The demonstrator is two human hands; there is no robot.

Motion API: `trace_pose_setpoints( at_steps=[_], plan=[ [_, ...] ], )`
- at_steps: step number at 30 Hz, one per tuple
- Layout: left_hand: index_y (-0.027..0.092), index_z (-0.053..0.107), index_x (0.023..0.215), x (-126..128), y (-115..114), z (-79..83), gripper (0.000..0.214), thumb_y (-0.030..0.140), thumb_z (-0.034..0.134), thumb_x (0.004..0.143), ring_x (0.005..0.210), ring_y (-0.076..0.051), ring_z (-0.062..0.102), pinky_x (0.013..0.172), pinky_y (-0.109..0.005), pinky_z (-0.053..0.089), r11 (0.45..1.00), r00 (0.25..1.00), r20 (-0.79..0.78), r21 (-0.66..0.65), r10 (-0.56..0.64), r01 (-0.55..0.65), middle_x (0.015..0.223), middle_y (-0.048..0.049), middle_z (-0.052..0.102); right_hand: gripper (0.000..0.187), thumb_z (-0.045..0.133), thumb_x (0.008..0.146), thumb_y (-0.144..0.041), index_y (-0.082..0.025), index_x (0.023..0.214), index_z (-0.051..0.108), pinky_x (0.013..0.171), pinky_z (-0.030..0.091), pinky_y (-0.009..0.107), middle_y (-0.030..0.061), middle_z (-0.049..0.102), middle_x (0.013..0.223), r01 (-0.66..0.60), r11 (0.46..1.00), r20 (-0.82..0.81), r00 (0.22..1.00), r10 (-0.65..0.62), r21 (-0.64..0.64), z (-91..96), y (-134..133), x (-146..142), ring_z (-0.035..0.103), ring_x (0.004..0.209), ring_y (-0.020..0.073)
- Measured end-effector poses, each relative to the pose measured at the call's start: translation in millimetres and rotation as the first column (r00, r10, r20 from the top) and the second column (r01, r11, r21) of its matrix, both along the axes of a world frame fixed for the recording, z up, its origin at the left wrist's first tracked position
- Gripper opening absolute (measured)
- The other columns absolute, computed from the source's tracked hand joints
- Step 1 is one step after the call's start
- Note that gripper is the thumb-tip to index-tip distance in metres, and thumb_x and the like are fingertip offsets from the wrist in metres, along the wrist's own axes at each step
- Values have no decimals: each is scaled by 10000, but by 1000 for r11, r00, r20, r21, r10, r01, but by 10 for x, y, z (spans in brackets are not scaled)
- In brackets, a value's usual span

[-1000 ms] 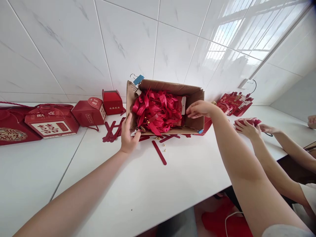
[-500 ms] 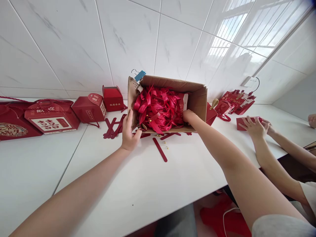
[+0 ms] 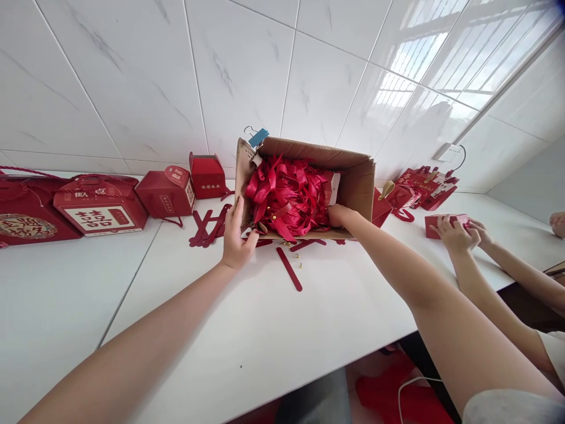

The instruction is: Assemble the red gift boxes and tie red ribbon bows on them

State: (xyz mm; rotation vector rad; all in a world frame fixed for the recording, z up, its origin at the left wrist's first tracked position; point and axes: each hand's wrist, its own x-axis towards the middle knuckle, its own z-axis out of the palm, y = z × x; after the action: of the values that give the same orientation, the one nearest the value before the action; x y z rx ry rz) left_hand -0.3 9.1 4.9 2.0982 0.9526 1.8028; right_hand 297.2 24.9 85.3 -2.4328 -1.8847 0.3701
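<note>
A cardboard box [image 3: 359, 191] stands tilted toward me on the white table, filled with shiny red ribbons [image 3: 293, 191]. My left hand [image 3: 238, 241] grips its front left corner, fingers along the outer side and thumb at the front edge. Inside the right end of the box is my right hand [image 3: 339, 216]; its fingers are hidden, so what they hold does not show. A red card piece with a pale edge [image 3: 334, 187] stands beside that hand. Just in front of the box lie a dark red strip [image 3: 289, 269] and small gold fasteners [image 3: 301, 265].
Red gift boxes [image 3: 101, 206] line the wall at left, near a pile of red strips [image 3: 207, 228]. A blue binder clip [image 3: 258, 138] sits on the box's back corner. At right, a co-worker's hands [image 3: 457, 234] hold a red box [image 3: 432, 225]. Red bags [image 3: 426, 185] stand behind.
The view has shifted slightly, so the box and my hands appear a little further right. My hands keep their places at the box. The co-worker's fingers have shifted on the red box.
</note>
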Motion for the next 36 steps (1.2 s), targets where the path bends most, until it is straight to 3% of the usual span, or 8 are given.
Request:
trace_pose_setpoints(
  at_steps=[3,6,16,20,24,32,36],
  plan=[
    [285,266,1515,1,2,0,812,110,517,763,1400,-307,358,1173,-462,331,1000,1000,10,-7,-17,17,1499,-81,385,283,602,909,-348,-120,1075,634,839,548,383,98,659,1072,0,986,81,997,13,-167,32,-45,-34,650,944,189],
    [292,263,1516,-2,6,-6,820,112,523,759,1388,-304,376,1171,-468,333,1000,1000,10,-3,-23,23,1488,-79,396,322,578,925,-344,-132,1167,593,859,543,393,104,618,1167,-11,969,125,991,43,-246,46,-79,-69,629,1001,197],
    [300,259,1515,-6,13,-30,816,105,507,762,1391,-294,369,1170,-477,327,999,1000,5,-25,-25,25,1487,-76,390,340,573,927,-347,-149,1203,576,881,535,408,105,592,1219,-109,956,214,962,171,-272,28,-44,-8,612,1041,210],
    [295,273,1511,-4,-8,-23,799,112,501,768,1394,-293,368,1169,-464,337,999,1000,7,-37,-26,27,1485,-71,395,310,597,913,-330,-135,1153,604,877,533,396,107,617,1177,-162,943,250,939,238,-289,31,21,45,621,1024,207],
    [296,290,1507,-4,-17,-13,793,108,496,765,1395,-295,368,1180,-462,319,1000,1000,-1,-27,-12,12,1481,-66,408,335,730,772,-239,-92,1066,669,792,532,304,161,680,1080,-210,937,227,934,277,-280,50,81,64,658,962,259],
    [305,293,1504,-6,-5,-25,790,95,488,769,1401,-283,358,1186,-468,306,998,1000,8,-53,-27,27,1483,-66,401,242,709,652,-93,-108,894,708,595,509,227,91,730,853,-238,921,109,953,283,-310,122,53,64,687,758,206],
    [306,289,1506,-12,-2,-20,797,95,496,766,1408,-294,346,1183,-464,312,998,1000,1,-48,-28,28,1486,-66,401,115,660,654,-69,-118,752,697,588,516,223,60,723,754,-227,917,45,966,255,-328,305,-16,96,686,699,184]
  ],
)
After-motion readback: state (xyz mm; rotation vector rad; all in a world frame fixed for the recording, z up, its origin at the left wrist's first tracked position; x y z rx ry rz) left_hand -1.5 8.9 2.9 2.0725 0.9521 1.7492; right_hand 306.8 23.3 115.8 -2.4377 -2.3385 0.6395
